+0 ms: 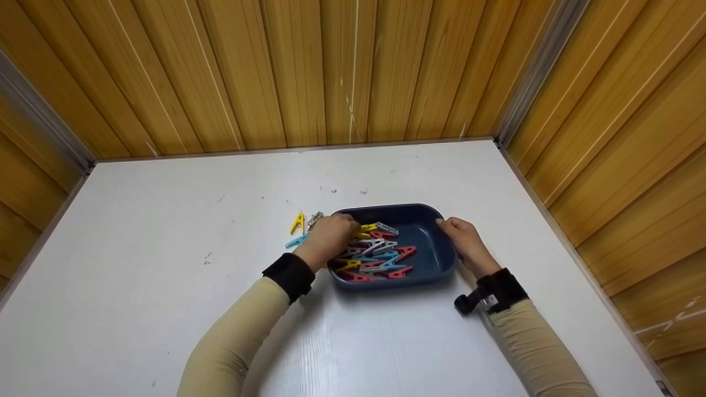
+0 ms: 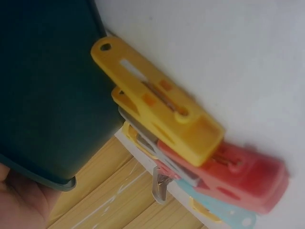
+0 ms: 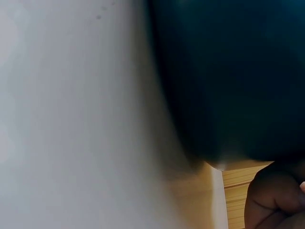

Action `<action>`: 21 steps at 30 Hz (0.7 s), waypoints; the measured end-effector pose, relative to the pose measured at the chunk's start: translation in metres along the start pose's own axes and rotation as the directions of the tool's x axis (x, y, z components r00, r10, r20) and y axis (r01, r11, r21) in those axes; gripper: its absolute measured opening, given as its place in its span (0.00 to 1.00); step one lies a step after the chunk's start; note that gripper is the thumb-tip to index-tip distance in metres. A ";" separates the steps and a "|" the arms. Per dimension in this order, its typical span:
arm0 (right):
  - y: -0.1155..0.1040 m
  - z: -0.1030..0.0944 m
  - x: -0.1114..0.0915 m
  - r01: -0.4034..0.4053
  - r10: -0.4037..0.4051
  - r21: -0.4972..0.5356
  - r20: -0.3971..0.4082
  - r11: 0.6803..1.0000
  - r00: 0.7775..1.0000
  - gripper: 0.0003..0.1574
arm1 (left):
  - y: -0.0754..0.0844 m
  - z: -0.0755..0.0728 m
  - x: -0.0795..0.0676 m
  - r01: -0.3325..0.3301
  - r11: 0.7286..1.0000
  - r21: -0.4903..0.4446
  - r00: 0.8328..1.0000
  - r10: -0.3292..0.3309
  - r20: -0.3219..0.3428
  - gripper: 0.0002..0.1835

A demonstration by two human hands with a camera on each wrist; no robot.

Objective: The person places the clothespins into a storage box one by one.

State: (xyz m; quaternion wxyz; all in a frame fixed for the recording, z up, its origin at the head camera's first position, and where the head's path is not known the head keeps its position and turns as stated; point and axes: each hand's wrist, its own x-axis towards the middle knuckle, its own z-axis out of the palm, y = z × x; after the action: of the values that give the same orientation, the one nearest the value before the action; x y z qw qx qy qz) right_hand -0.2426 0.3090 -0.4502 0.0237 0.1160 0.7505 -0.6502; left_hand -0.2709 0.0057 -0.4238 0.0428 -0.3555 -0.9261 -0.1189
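A dark blue plastic tray (image 1: pixel 427 245) holds several clothespins (image 1: pixel 380 256) in red, yellow, light blue and grey, heaped toward its left side. My left hand (image 1: pixel 329 237) grips the left rim, its fingertips hidden behind the knuckles in the head view. On the opposite side, my right hand (image 1: pixel 466 242) pinches the right rim with the thumb on top. Just outside the tray by my left hand lie a yellow clothespin (image 1: pixel 298 222), a light blue clothespin (image 1: pixel 297 241) and a grey one (image 1: pixel 315 219). The left wrist view also shows a red clothespin (image 2: pixel 248 176) there.
The white table (image 1: pixel 138 264) bears small dark marks. Wood-patterned panels (image 1: pixel 298 71) stand along its back and sides. A black wrist strap (image 1: pixel 289 275) is on my left wrist, and one with a small camera (image 1: pixel 466 304) is on my right.
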 end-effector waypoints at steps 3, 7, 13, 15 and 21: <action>-0.007 0.001 -0.006 -0.002 0.002 -0.001 0.005 1.000 1.000 0.26 | -0.001 -0.005 -0.002 -0.003 0.997 -0.073 1.000 0.001 -0.026 0.11; -0.018 0.004 -0.017 0.007 -0.007 0.006 0.011 1.000 1.000 0.26 | -0.004 -0.020 -0.007 -0.003 0.991 -0.136 0.996 -0.009 -0.090 0.13; -0.022 0.005 -0.018 0.006 -0.006 0.004 0.009 1.000 1.000 0.27 | -0.011 -0.047 -0.020 0.024 0.984 -0.177 0.984 -0.054 -0.167 0.14; -0.018 0.005 -0.015 0.001 -0.001 0.001 0.007 1.000 1.000 0.27 | -0.016 -0.052 -0.026 0.039 0.984 -0.176 0.984 -0.069 -0.166 0.15; 0.001 0.002 0.000 0.011 -0.011 -0.020 -0.005 1.000 1.000 0.27 | -0.038 -0.053 -0.044 0.141 0.976 -0.167 0.977 -0.165 -0.138 0.19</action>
State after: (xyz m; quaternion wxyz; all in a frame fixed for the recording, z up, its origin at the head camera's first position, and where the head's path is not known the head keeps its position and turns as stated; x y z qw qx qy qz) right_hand -0.2428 0.3072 -0.4515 0.0193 0.1136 0.7577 -0.6423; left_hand -0.2639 -0.0641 -0.3866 0.0756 -0.2750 -0.9327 -0.2209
